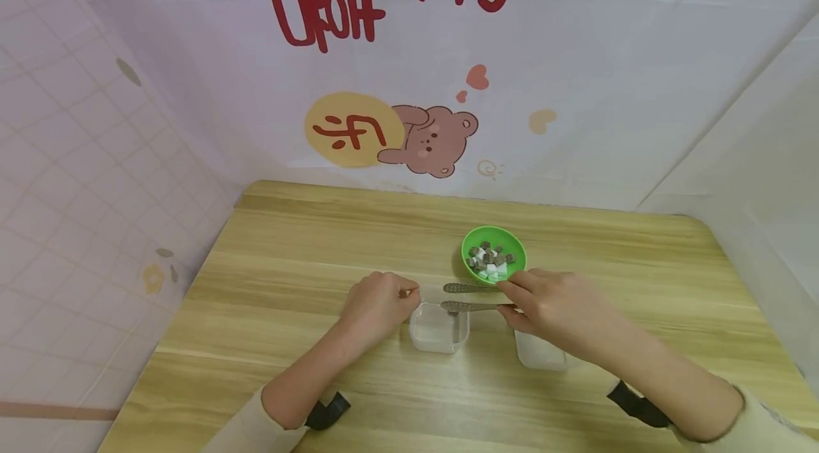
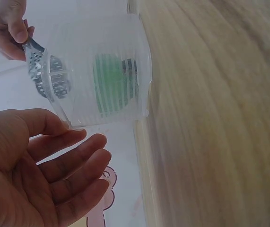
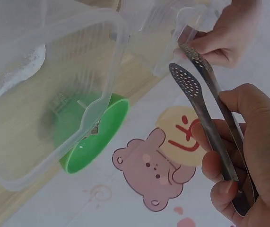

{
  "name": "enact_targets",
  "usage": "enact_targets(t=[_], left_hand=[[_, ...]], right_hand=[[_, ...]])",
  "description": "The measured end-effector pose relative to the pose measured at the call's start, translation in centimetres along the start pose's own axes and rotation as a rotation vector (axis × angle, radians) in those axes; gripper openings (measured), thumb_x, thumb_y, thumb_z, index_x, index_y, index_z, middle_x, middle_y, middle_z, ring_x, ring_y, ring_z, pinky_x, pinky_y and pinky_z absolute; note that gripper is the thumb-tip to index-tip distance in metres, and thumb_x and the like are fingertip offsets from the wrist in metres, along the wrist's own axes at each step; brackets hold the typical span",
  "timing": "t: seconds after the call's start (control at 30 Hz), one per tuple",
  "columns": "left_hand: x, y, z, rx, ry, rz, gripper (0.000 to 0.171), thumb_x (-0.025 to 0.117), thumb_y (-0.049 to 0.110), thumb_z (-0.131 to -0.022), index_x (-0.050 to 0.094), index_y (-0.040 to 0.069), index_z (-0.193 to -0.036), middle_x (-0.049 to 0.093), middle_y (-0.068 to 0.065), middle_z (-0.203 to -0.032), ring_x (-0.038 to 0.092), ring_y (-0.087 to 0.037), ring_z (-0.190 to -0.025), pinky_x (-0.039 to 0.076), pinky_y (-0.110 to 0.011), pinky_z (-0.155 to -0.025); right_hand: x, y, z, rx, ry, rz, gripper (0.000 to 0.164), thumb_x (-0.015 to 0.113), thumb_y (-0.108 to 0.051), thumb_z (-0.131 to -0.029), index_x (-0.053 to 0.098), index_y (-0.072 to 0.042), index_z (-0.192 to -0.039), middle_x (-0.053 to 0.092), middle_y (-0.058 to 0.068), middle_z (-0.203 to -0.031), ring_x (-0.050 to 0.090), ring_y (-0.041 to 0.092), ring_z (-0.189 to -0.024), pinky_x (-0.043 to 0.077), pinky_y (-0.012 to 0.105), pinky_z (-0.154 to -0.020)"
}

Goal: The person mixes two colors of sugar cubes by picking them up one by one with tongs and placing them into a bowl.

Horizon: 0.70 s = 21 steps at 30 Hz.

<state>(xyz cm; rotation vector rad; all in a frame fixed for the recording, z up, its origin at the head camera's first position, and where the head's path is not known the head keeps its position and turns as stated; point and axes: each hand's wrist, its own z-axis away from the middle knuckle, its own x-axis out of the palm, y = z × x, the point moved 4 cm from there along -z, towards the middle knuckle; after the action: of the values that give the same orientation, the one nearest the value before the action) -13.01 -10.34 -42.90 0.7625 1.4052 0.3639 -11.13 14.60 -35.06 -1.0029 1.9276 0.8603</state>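
My left hand (image 1: 382, 305) pinches the rim corner of a clear plastic container (image 1: 436, 348) between thumb and index finger; in the left wrist view its other fingers are loosely bent. My right hand (image 1: 563, 307) grips metal tongs (image 3: 205, 111) with perforated ends. The tongs' tips stand apart over the container's far side, and I see nothing between them. A dark patch shows inside the container's right side; I cannot tell what it is. Behind the tongs, a green bowl (image 1: 469, 240) holds several small grey (image 1: 510, 258) and white cubes (image 1: 491, 269).
A second clear container (image 1: 542, 359) stands under my right hand, partly hidden, with something white (image 3: 16, 73) inside. All stand on a wood-grain table (image 1: 307, 240). A printed white cloth (image 1: 576, 48) with a bear and red lettering hangs behind the table.
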Motion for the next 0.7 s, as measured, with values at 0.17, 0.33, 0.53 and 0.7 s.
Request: enact_targets(t=[0.17,0.33,0.53,0.7], left_hand=[[0.0,0.0,0.0,0.010,0.004,0.001,0.042,0.061,0.016,-0.096,0.050,0.026,-0.057,0.024,0.017,-0.050,0.021,-0.002,-0.046,0.017,-0.022,-0.043],[-0.1,0.1,0.0,0.017,0.006,0.008,0.044,0.060,0.015,-0.096,0.045,0.026,-0.056,0.023,0.017,-0.050,0.019,-0.001,-0.046,0.016,-0.022,-0.043],[0.0,0.0,0.0,0.023,0.003,0.009,0.049,0.059,0.014,-0.096,0.033,0.026,-0.056,0.019,0.017,-0.050,0.016,-0.001,-0.047,0.014,-0.022,-0.043],[-0.1,0.0,0.1,0.034,0.013,0.002,0.050,0.060,0.013,-0.096,0.032,0.025,-0.057,0.019,0.017,-0.050,0.016,0.000,-0.047,0.014,-0.021,-0.043]], right_hand=[[0.4,-0.6,-1.1,-0.096,-0.076,0.095,0.040,0.034,-0.024,-0.108,0.051,-0.011,-0.074,0.039,-0.005,-0.066,0.032,0.006,-0.054,0.024,0.017,-0.045],[0.4,-1.5,-2.4,-0.135,-0.174,0.177,0.033,0.070,-0.019,-0.087,0.045,-0.013,-0.067,0.034,-0.004,-0.062,0.026,0.008,-0.054,0.022,0.020,-0.046],[0.7,-3.2,-3.8,-0.151,-0.310,0.299,0.037,0.078,0.003,-0.069,0.047,-0.014,-0.062,0.038,-0.003,-0.061,0.028,0.009,-0.054,0.023,0.021,-0.046],[1.5,-4.3,-4.6,-0.141,-0.394,0.367,0.030,0.071,0.010,-0.069,0.053,-0.013,-0.062,0.042,-0.001,-0.059,0.032,0.010,-0.054,0.027,0.023,-0.045]])
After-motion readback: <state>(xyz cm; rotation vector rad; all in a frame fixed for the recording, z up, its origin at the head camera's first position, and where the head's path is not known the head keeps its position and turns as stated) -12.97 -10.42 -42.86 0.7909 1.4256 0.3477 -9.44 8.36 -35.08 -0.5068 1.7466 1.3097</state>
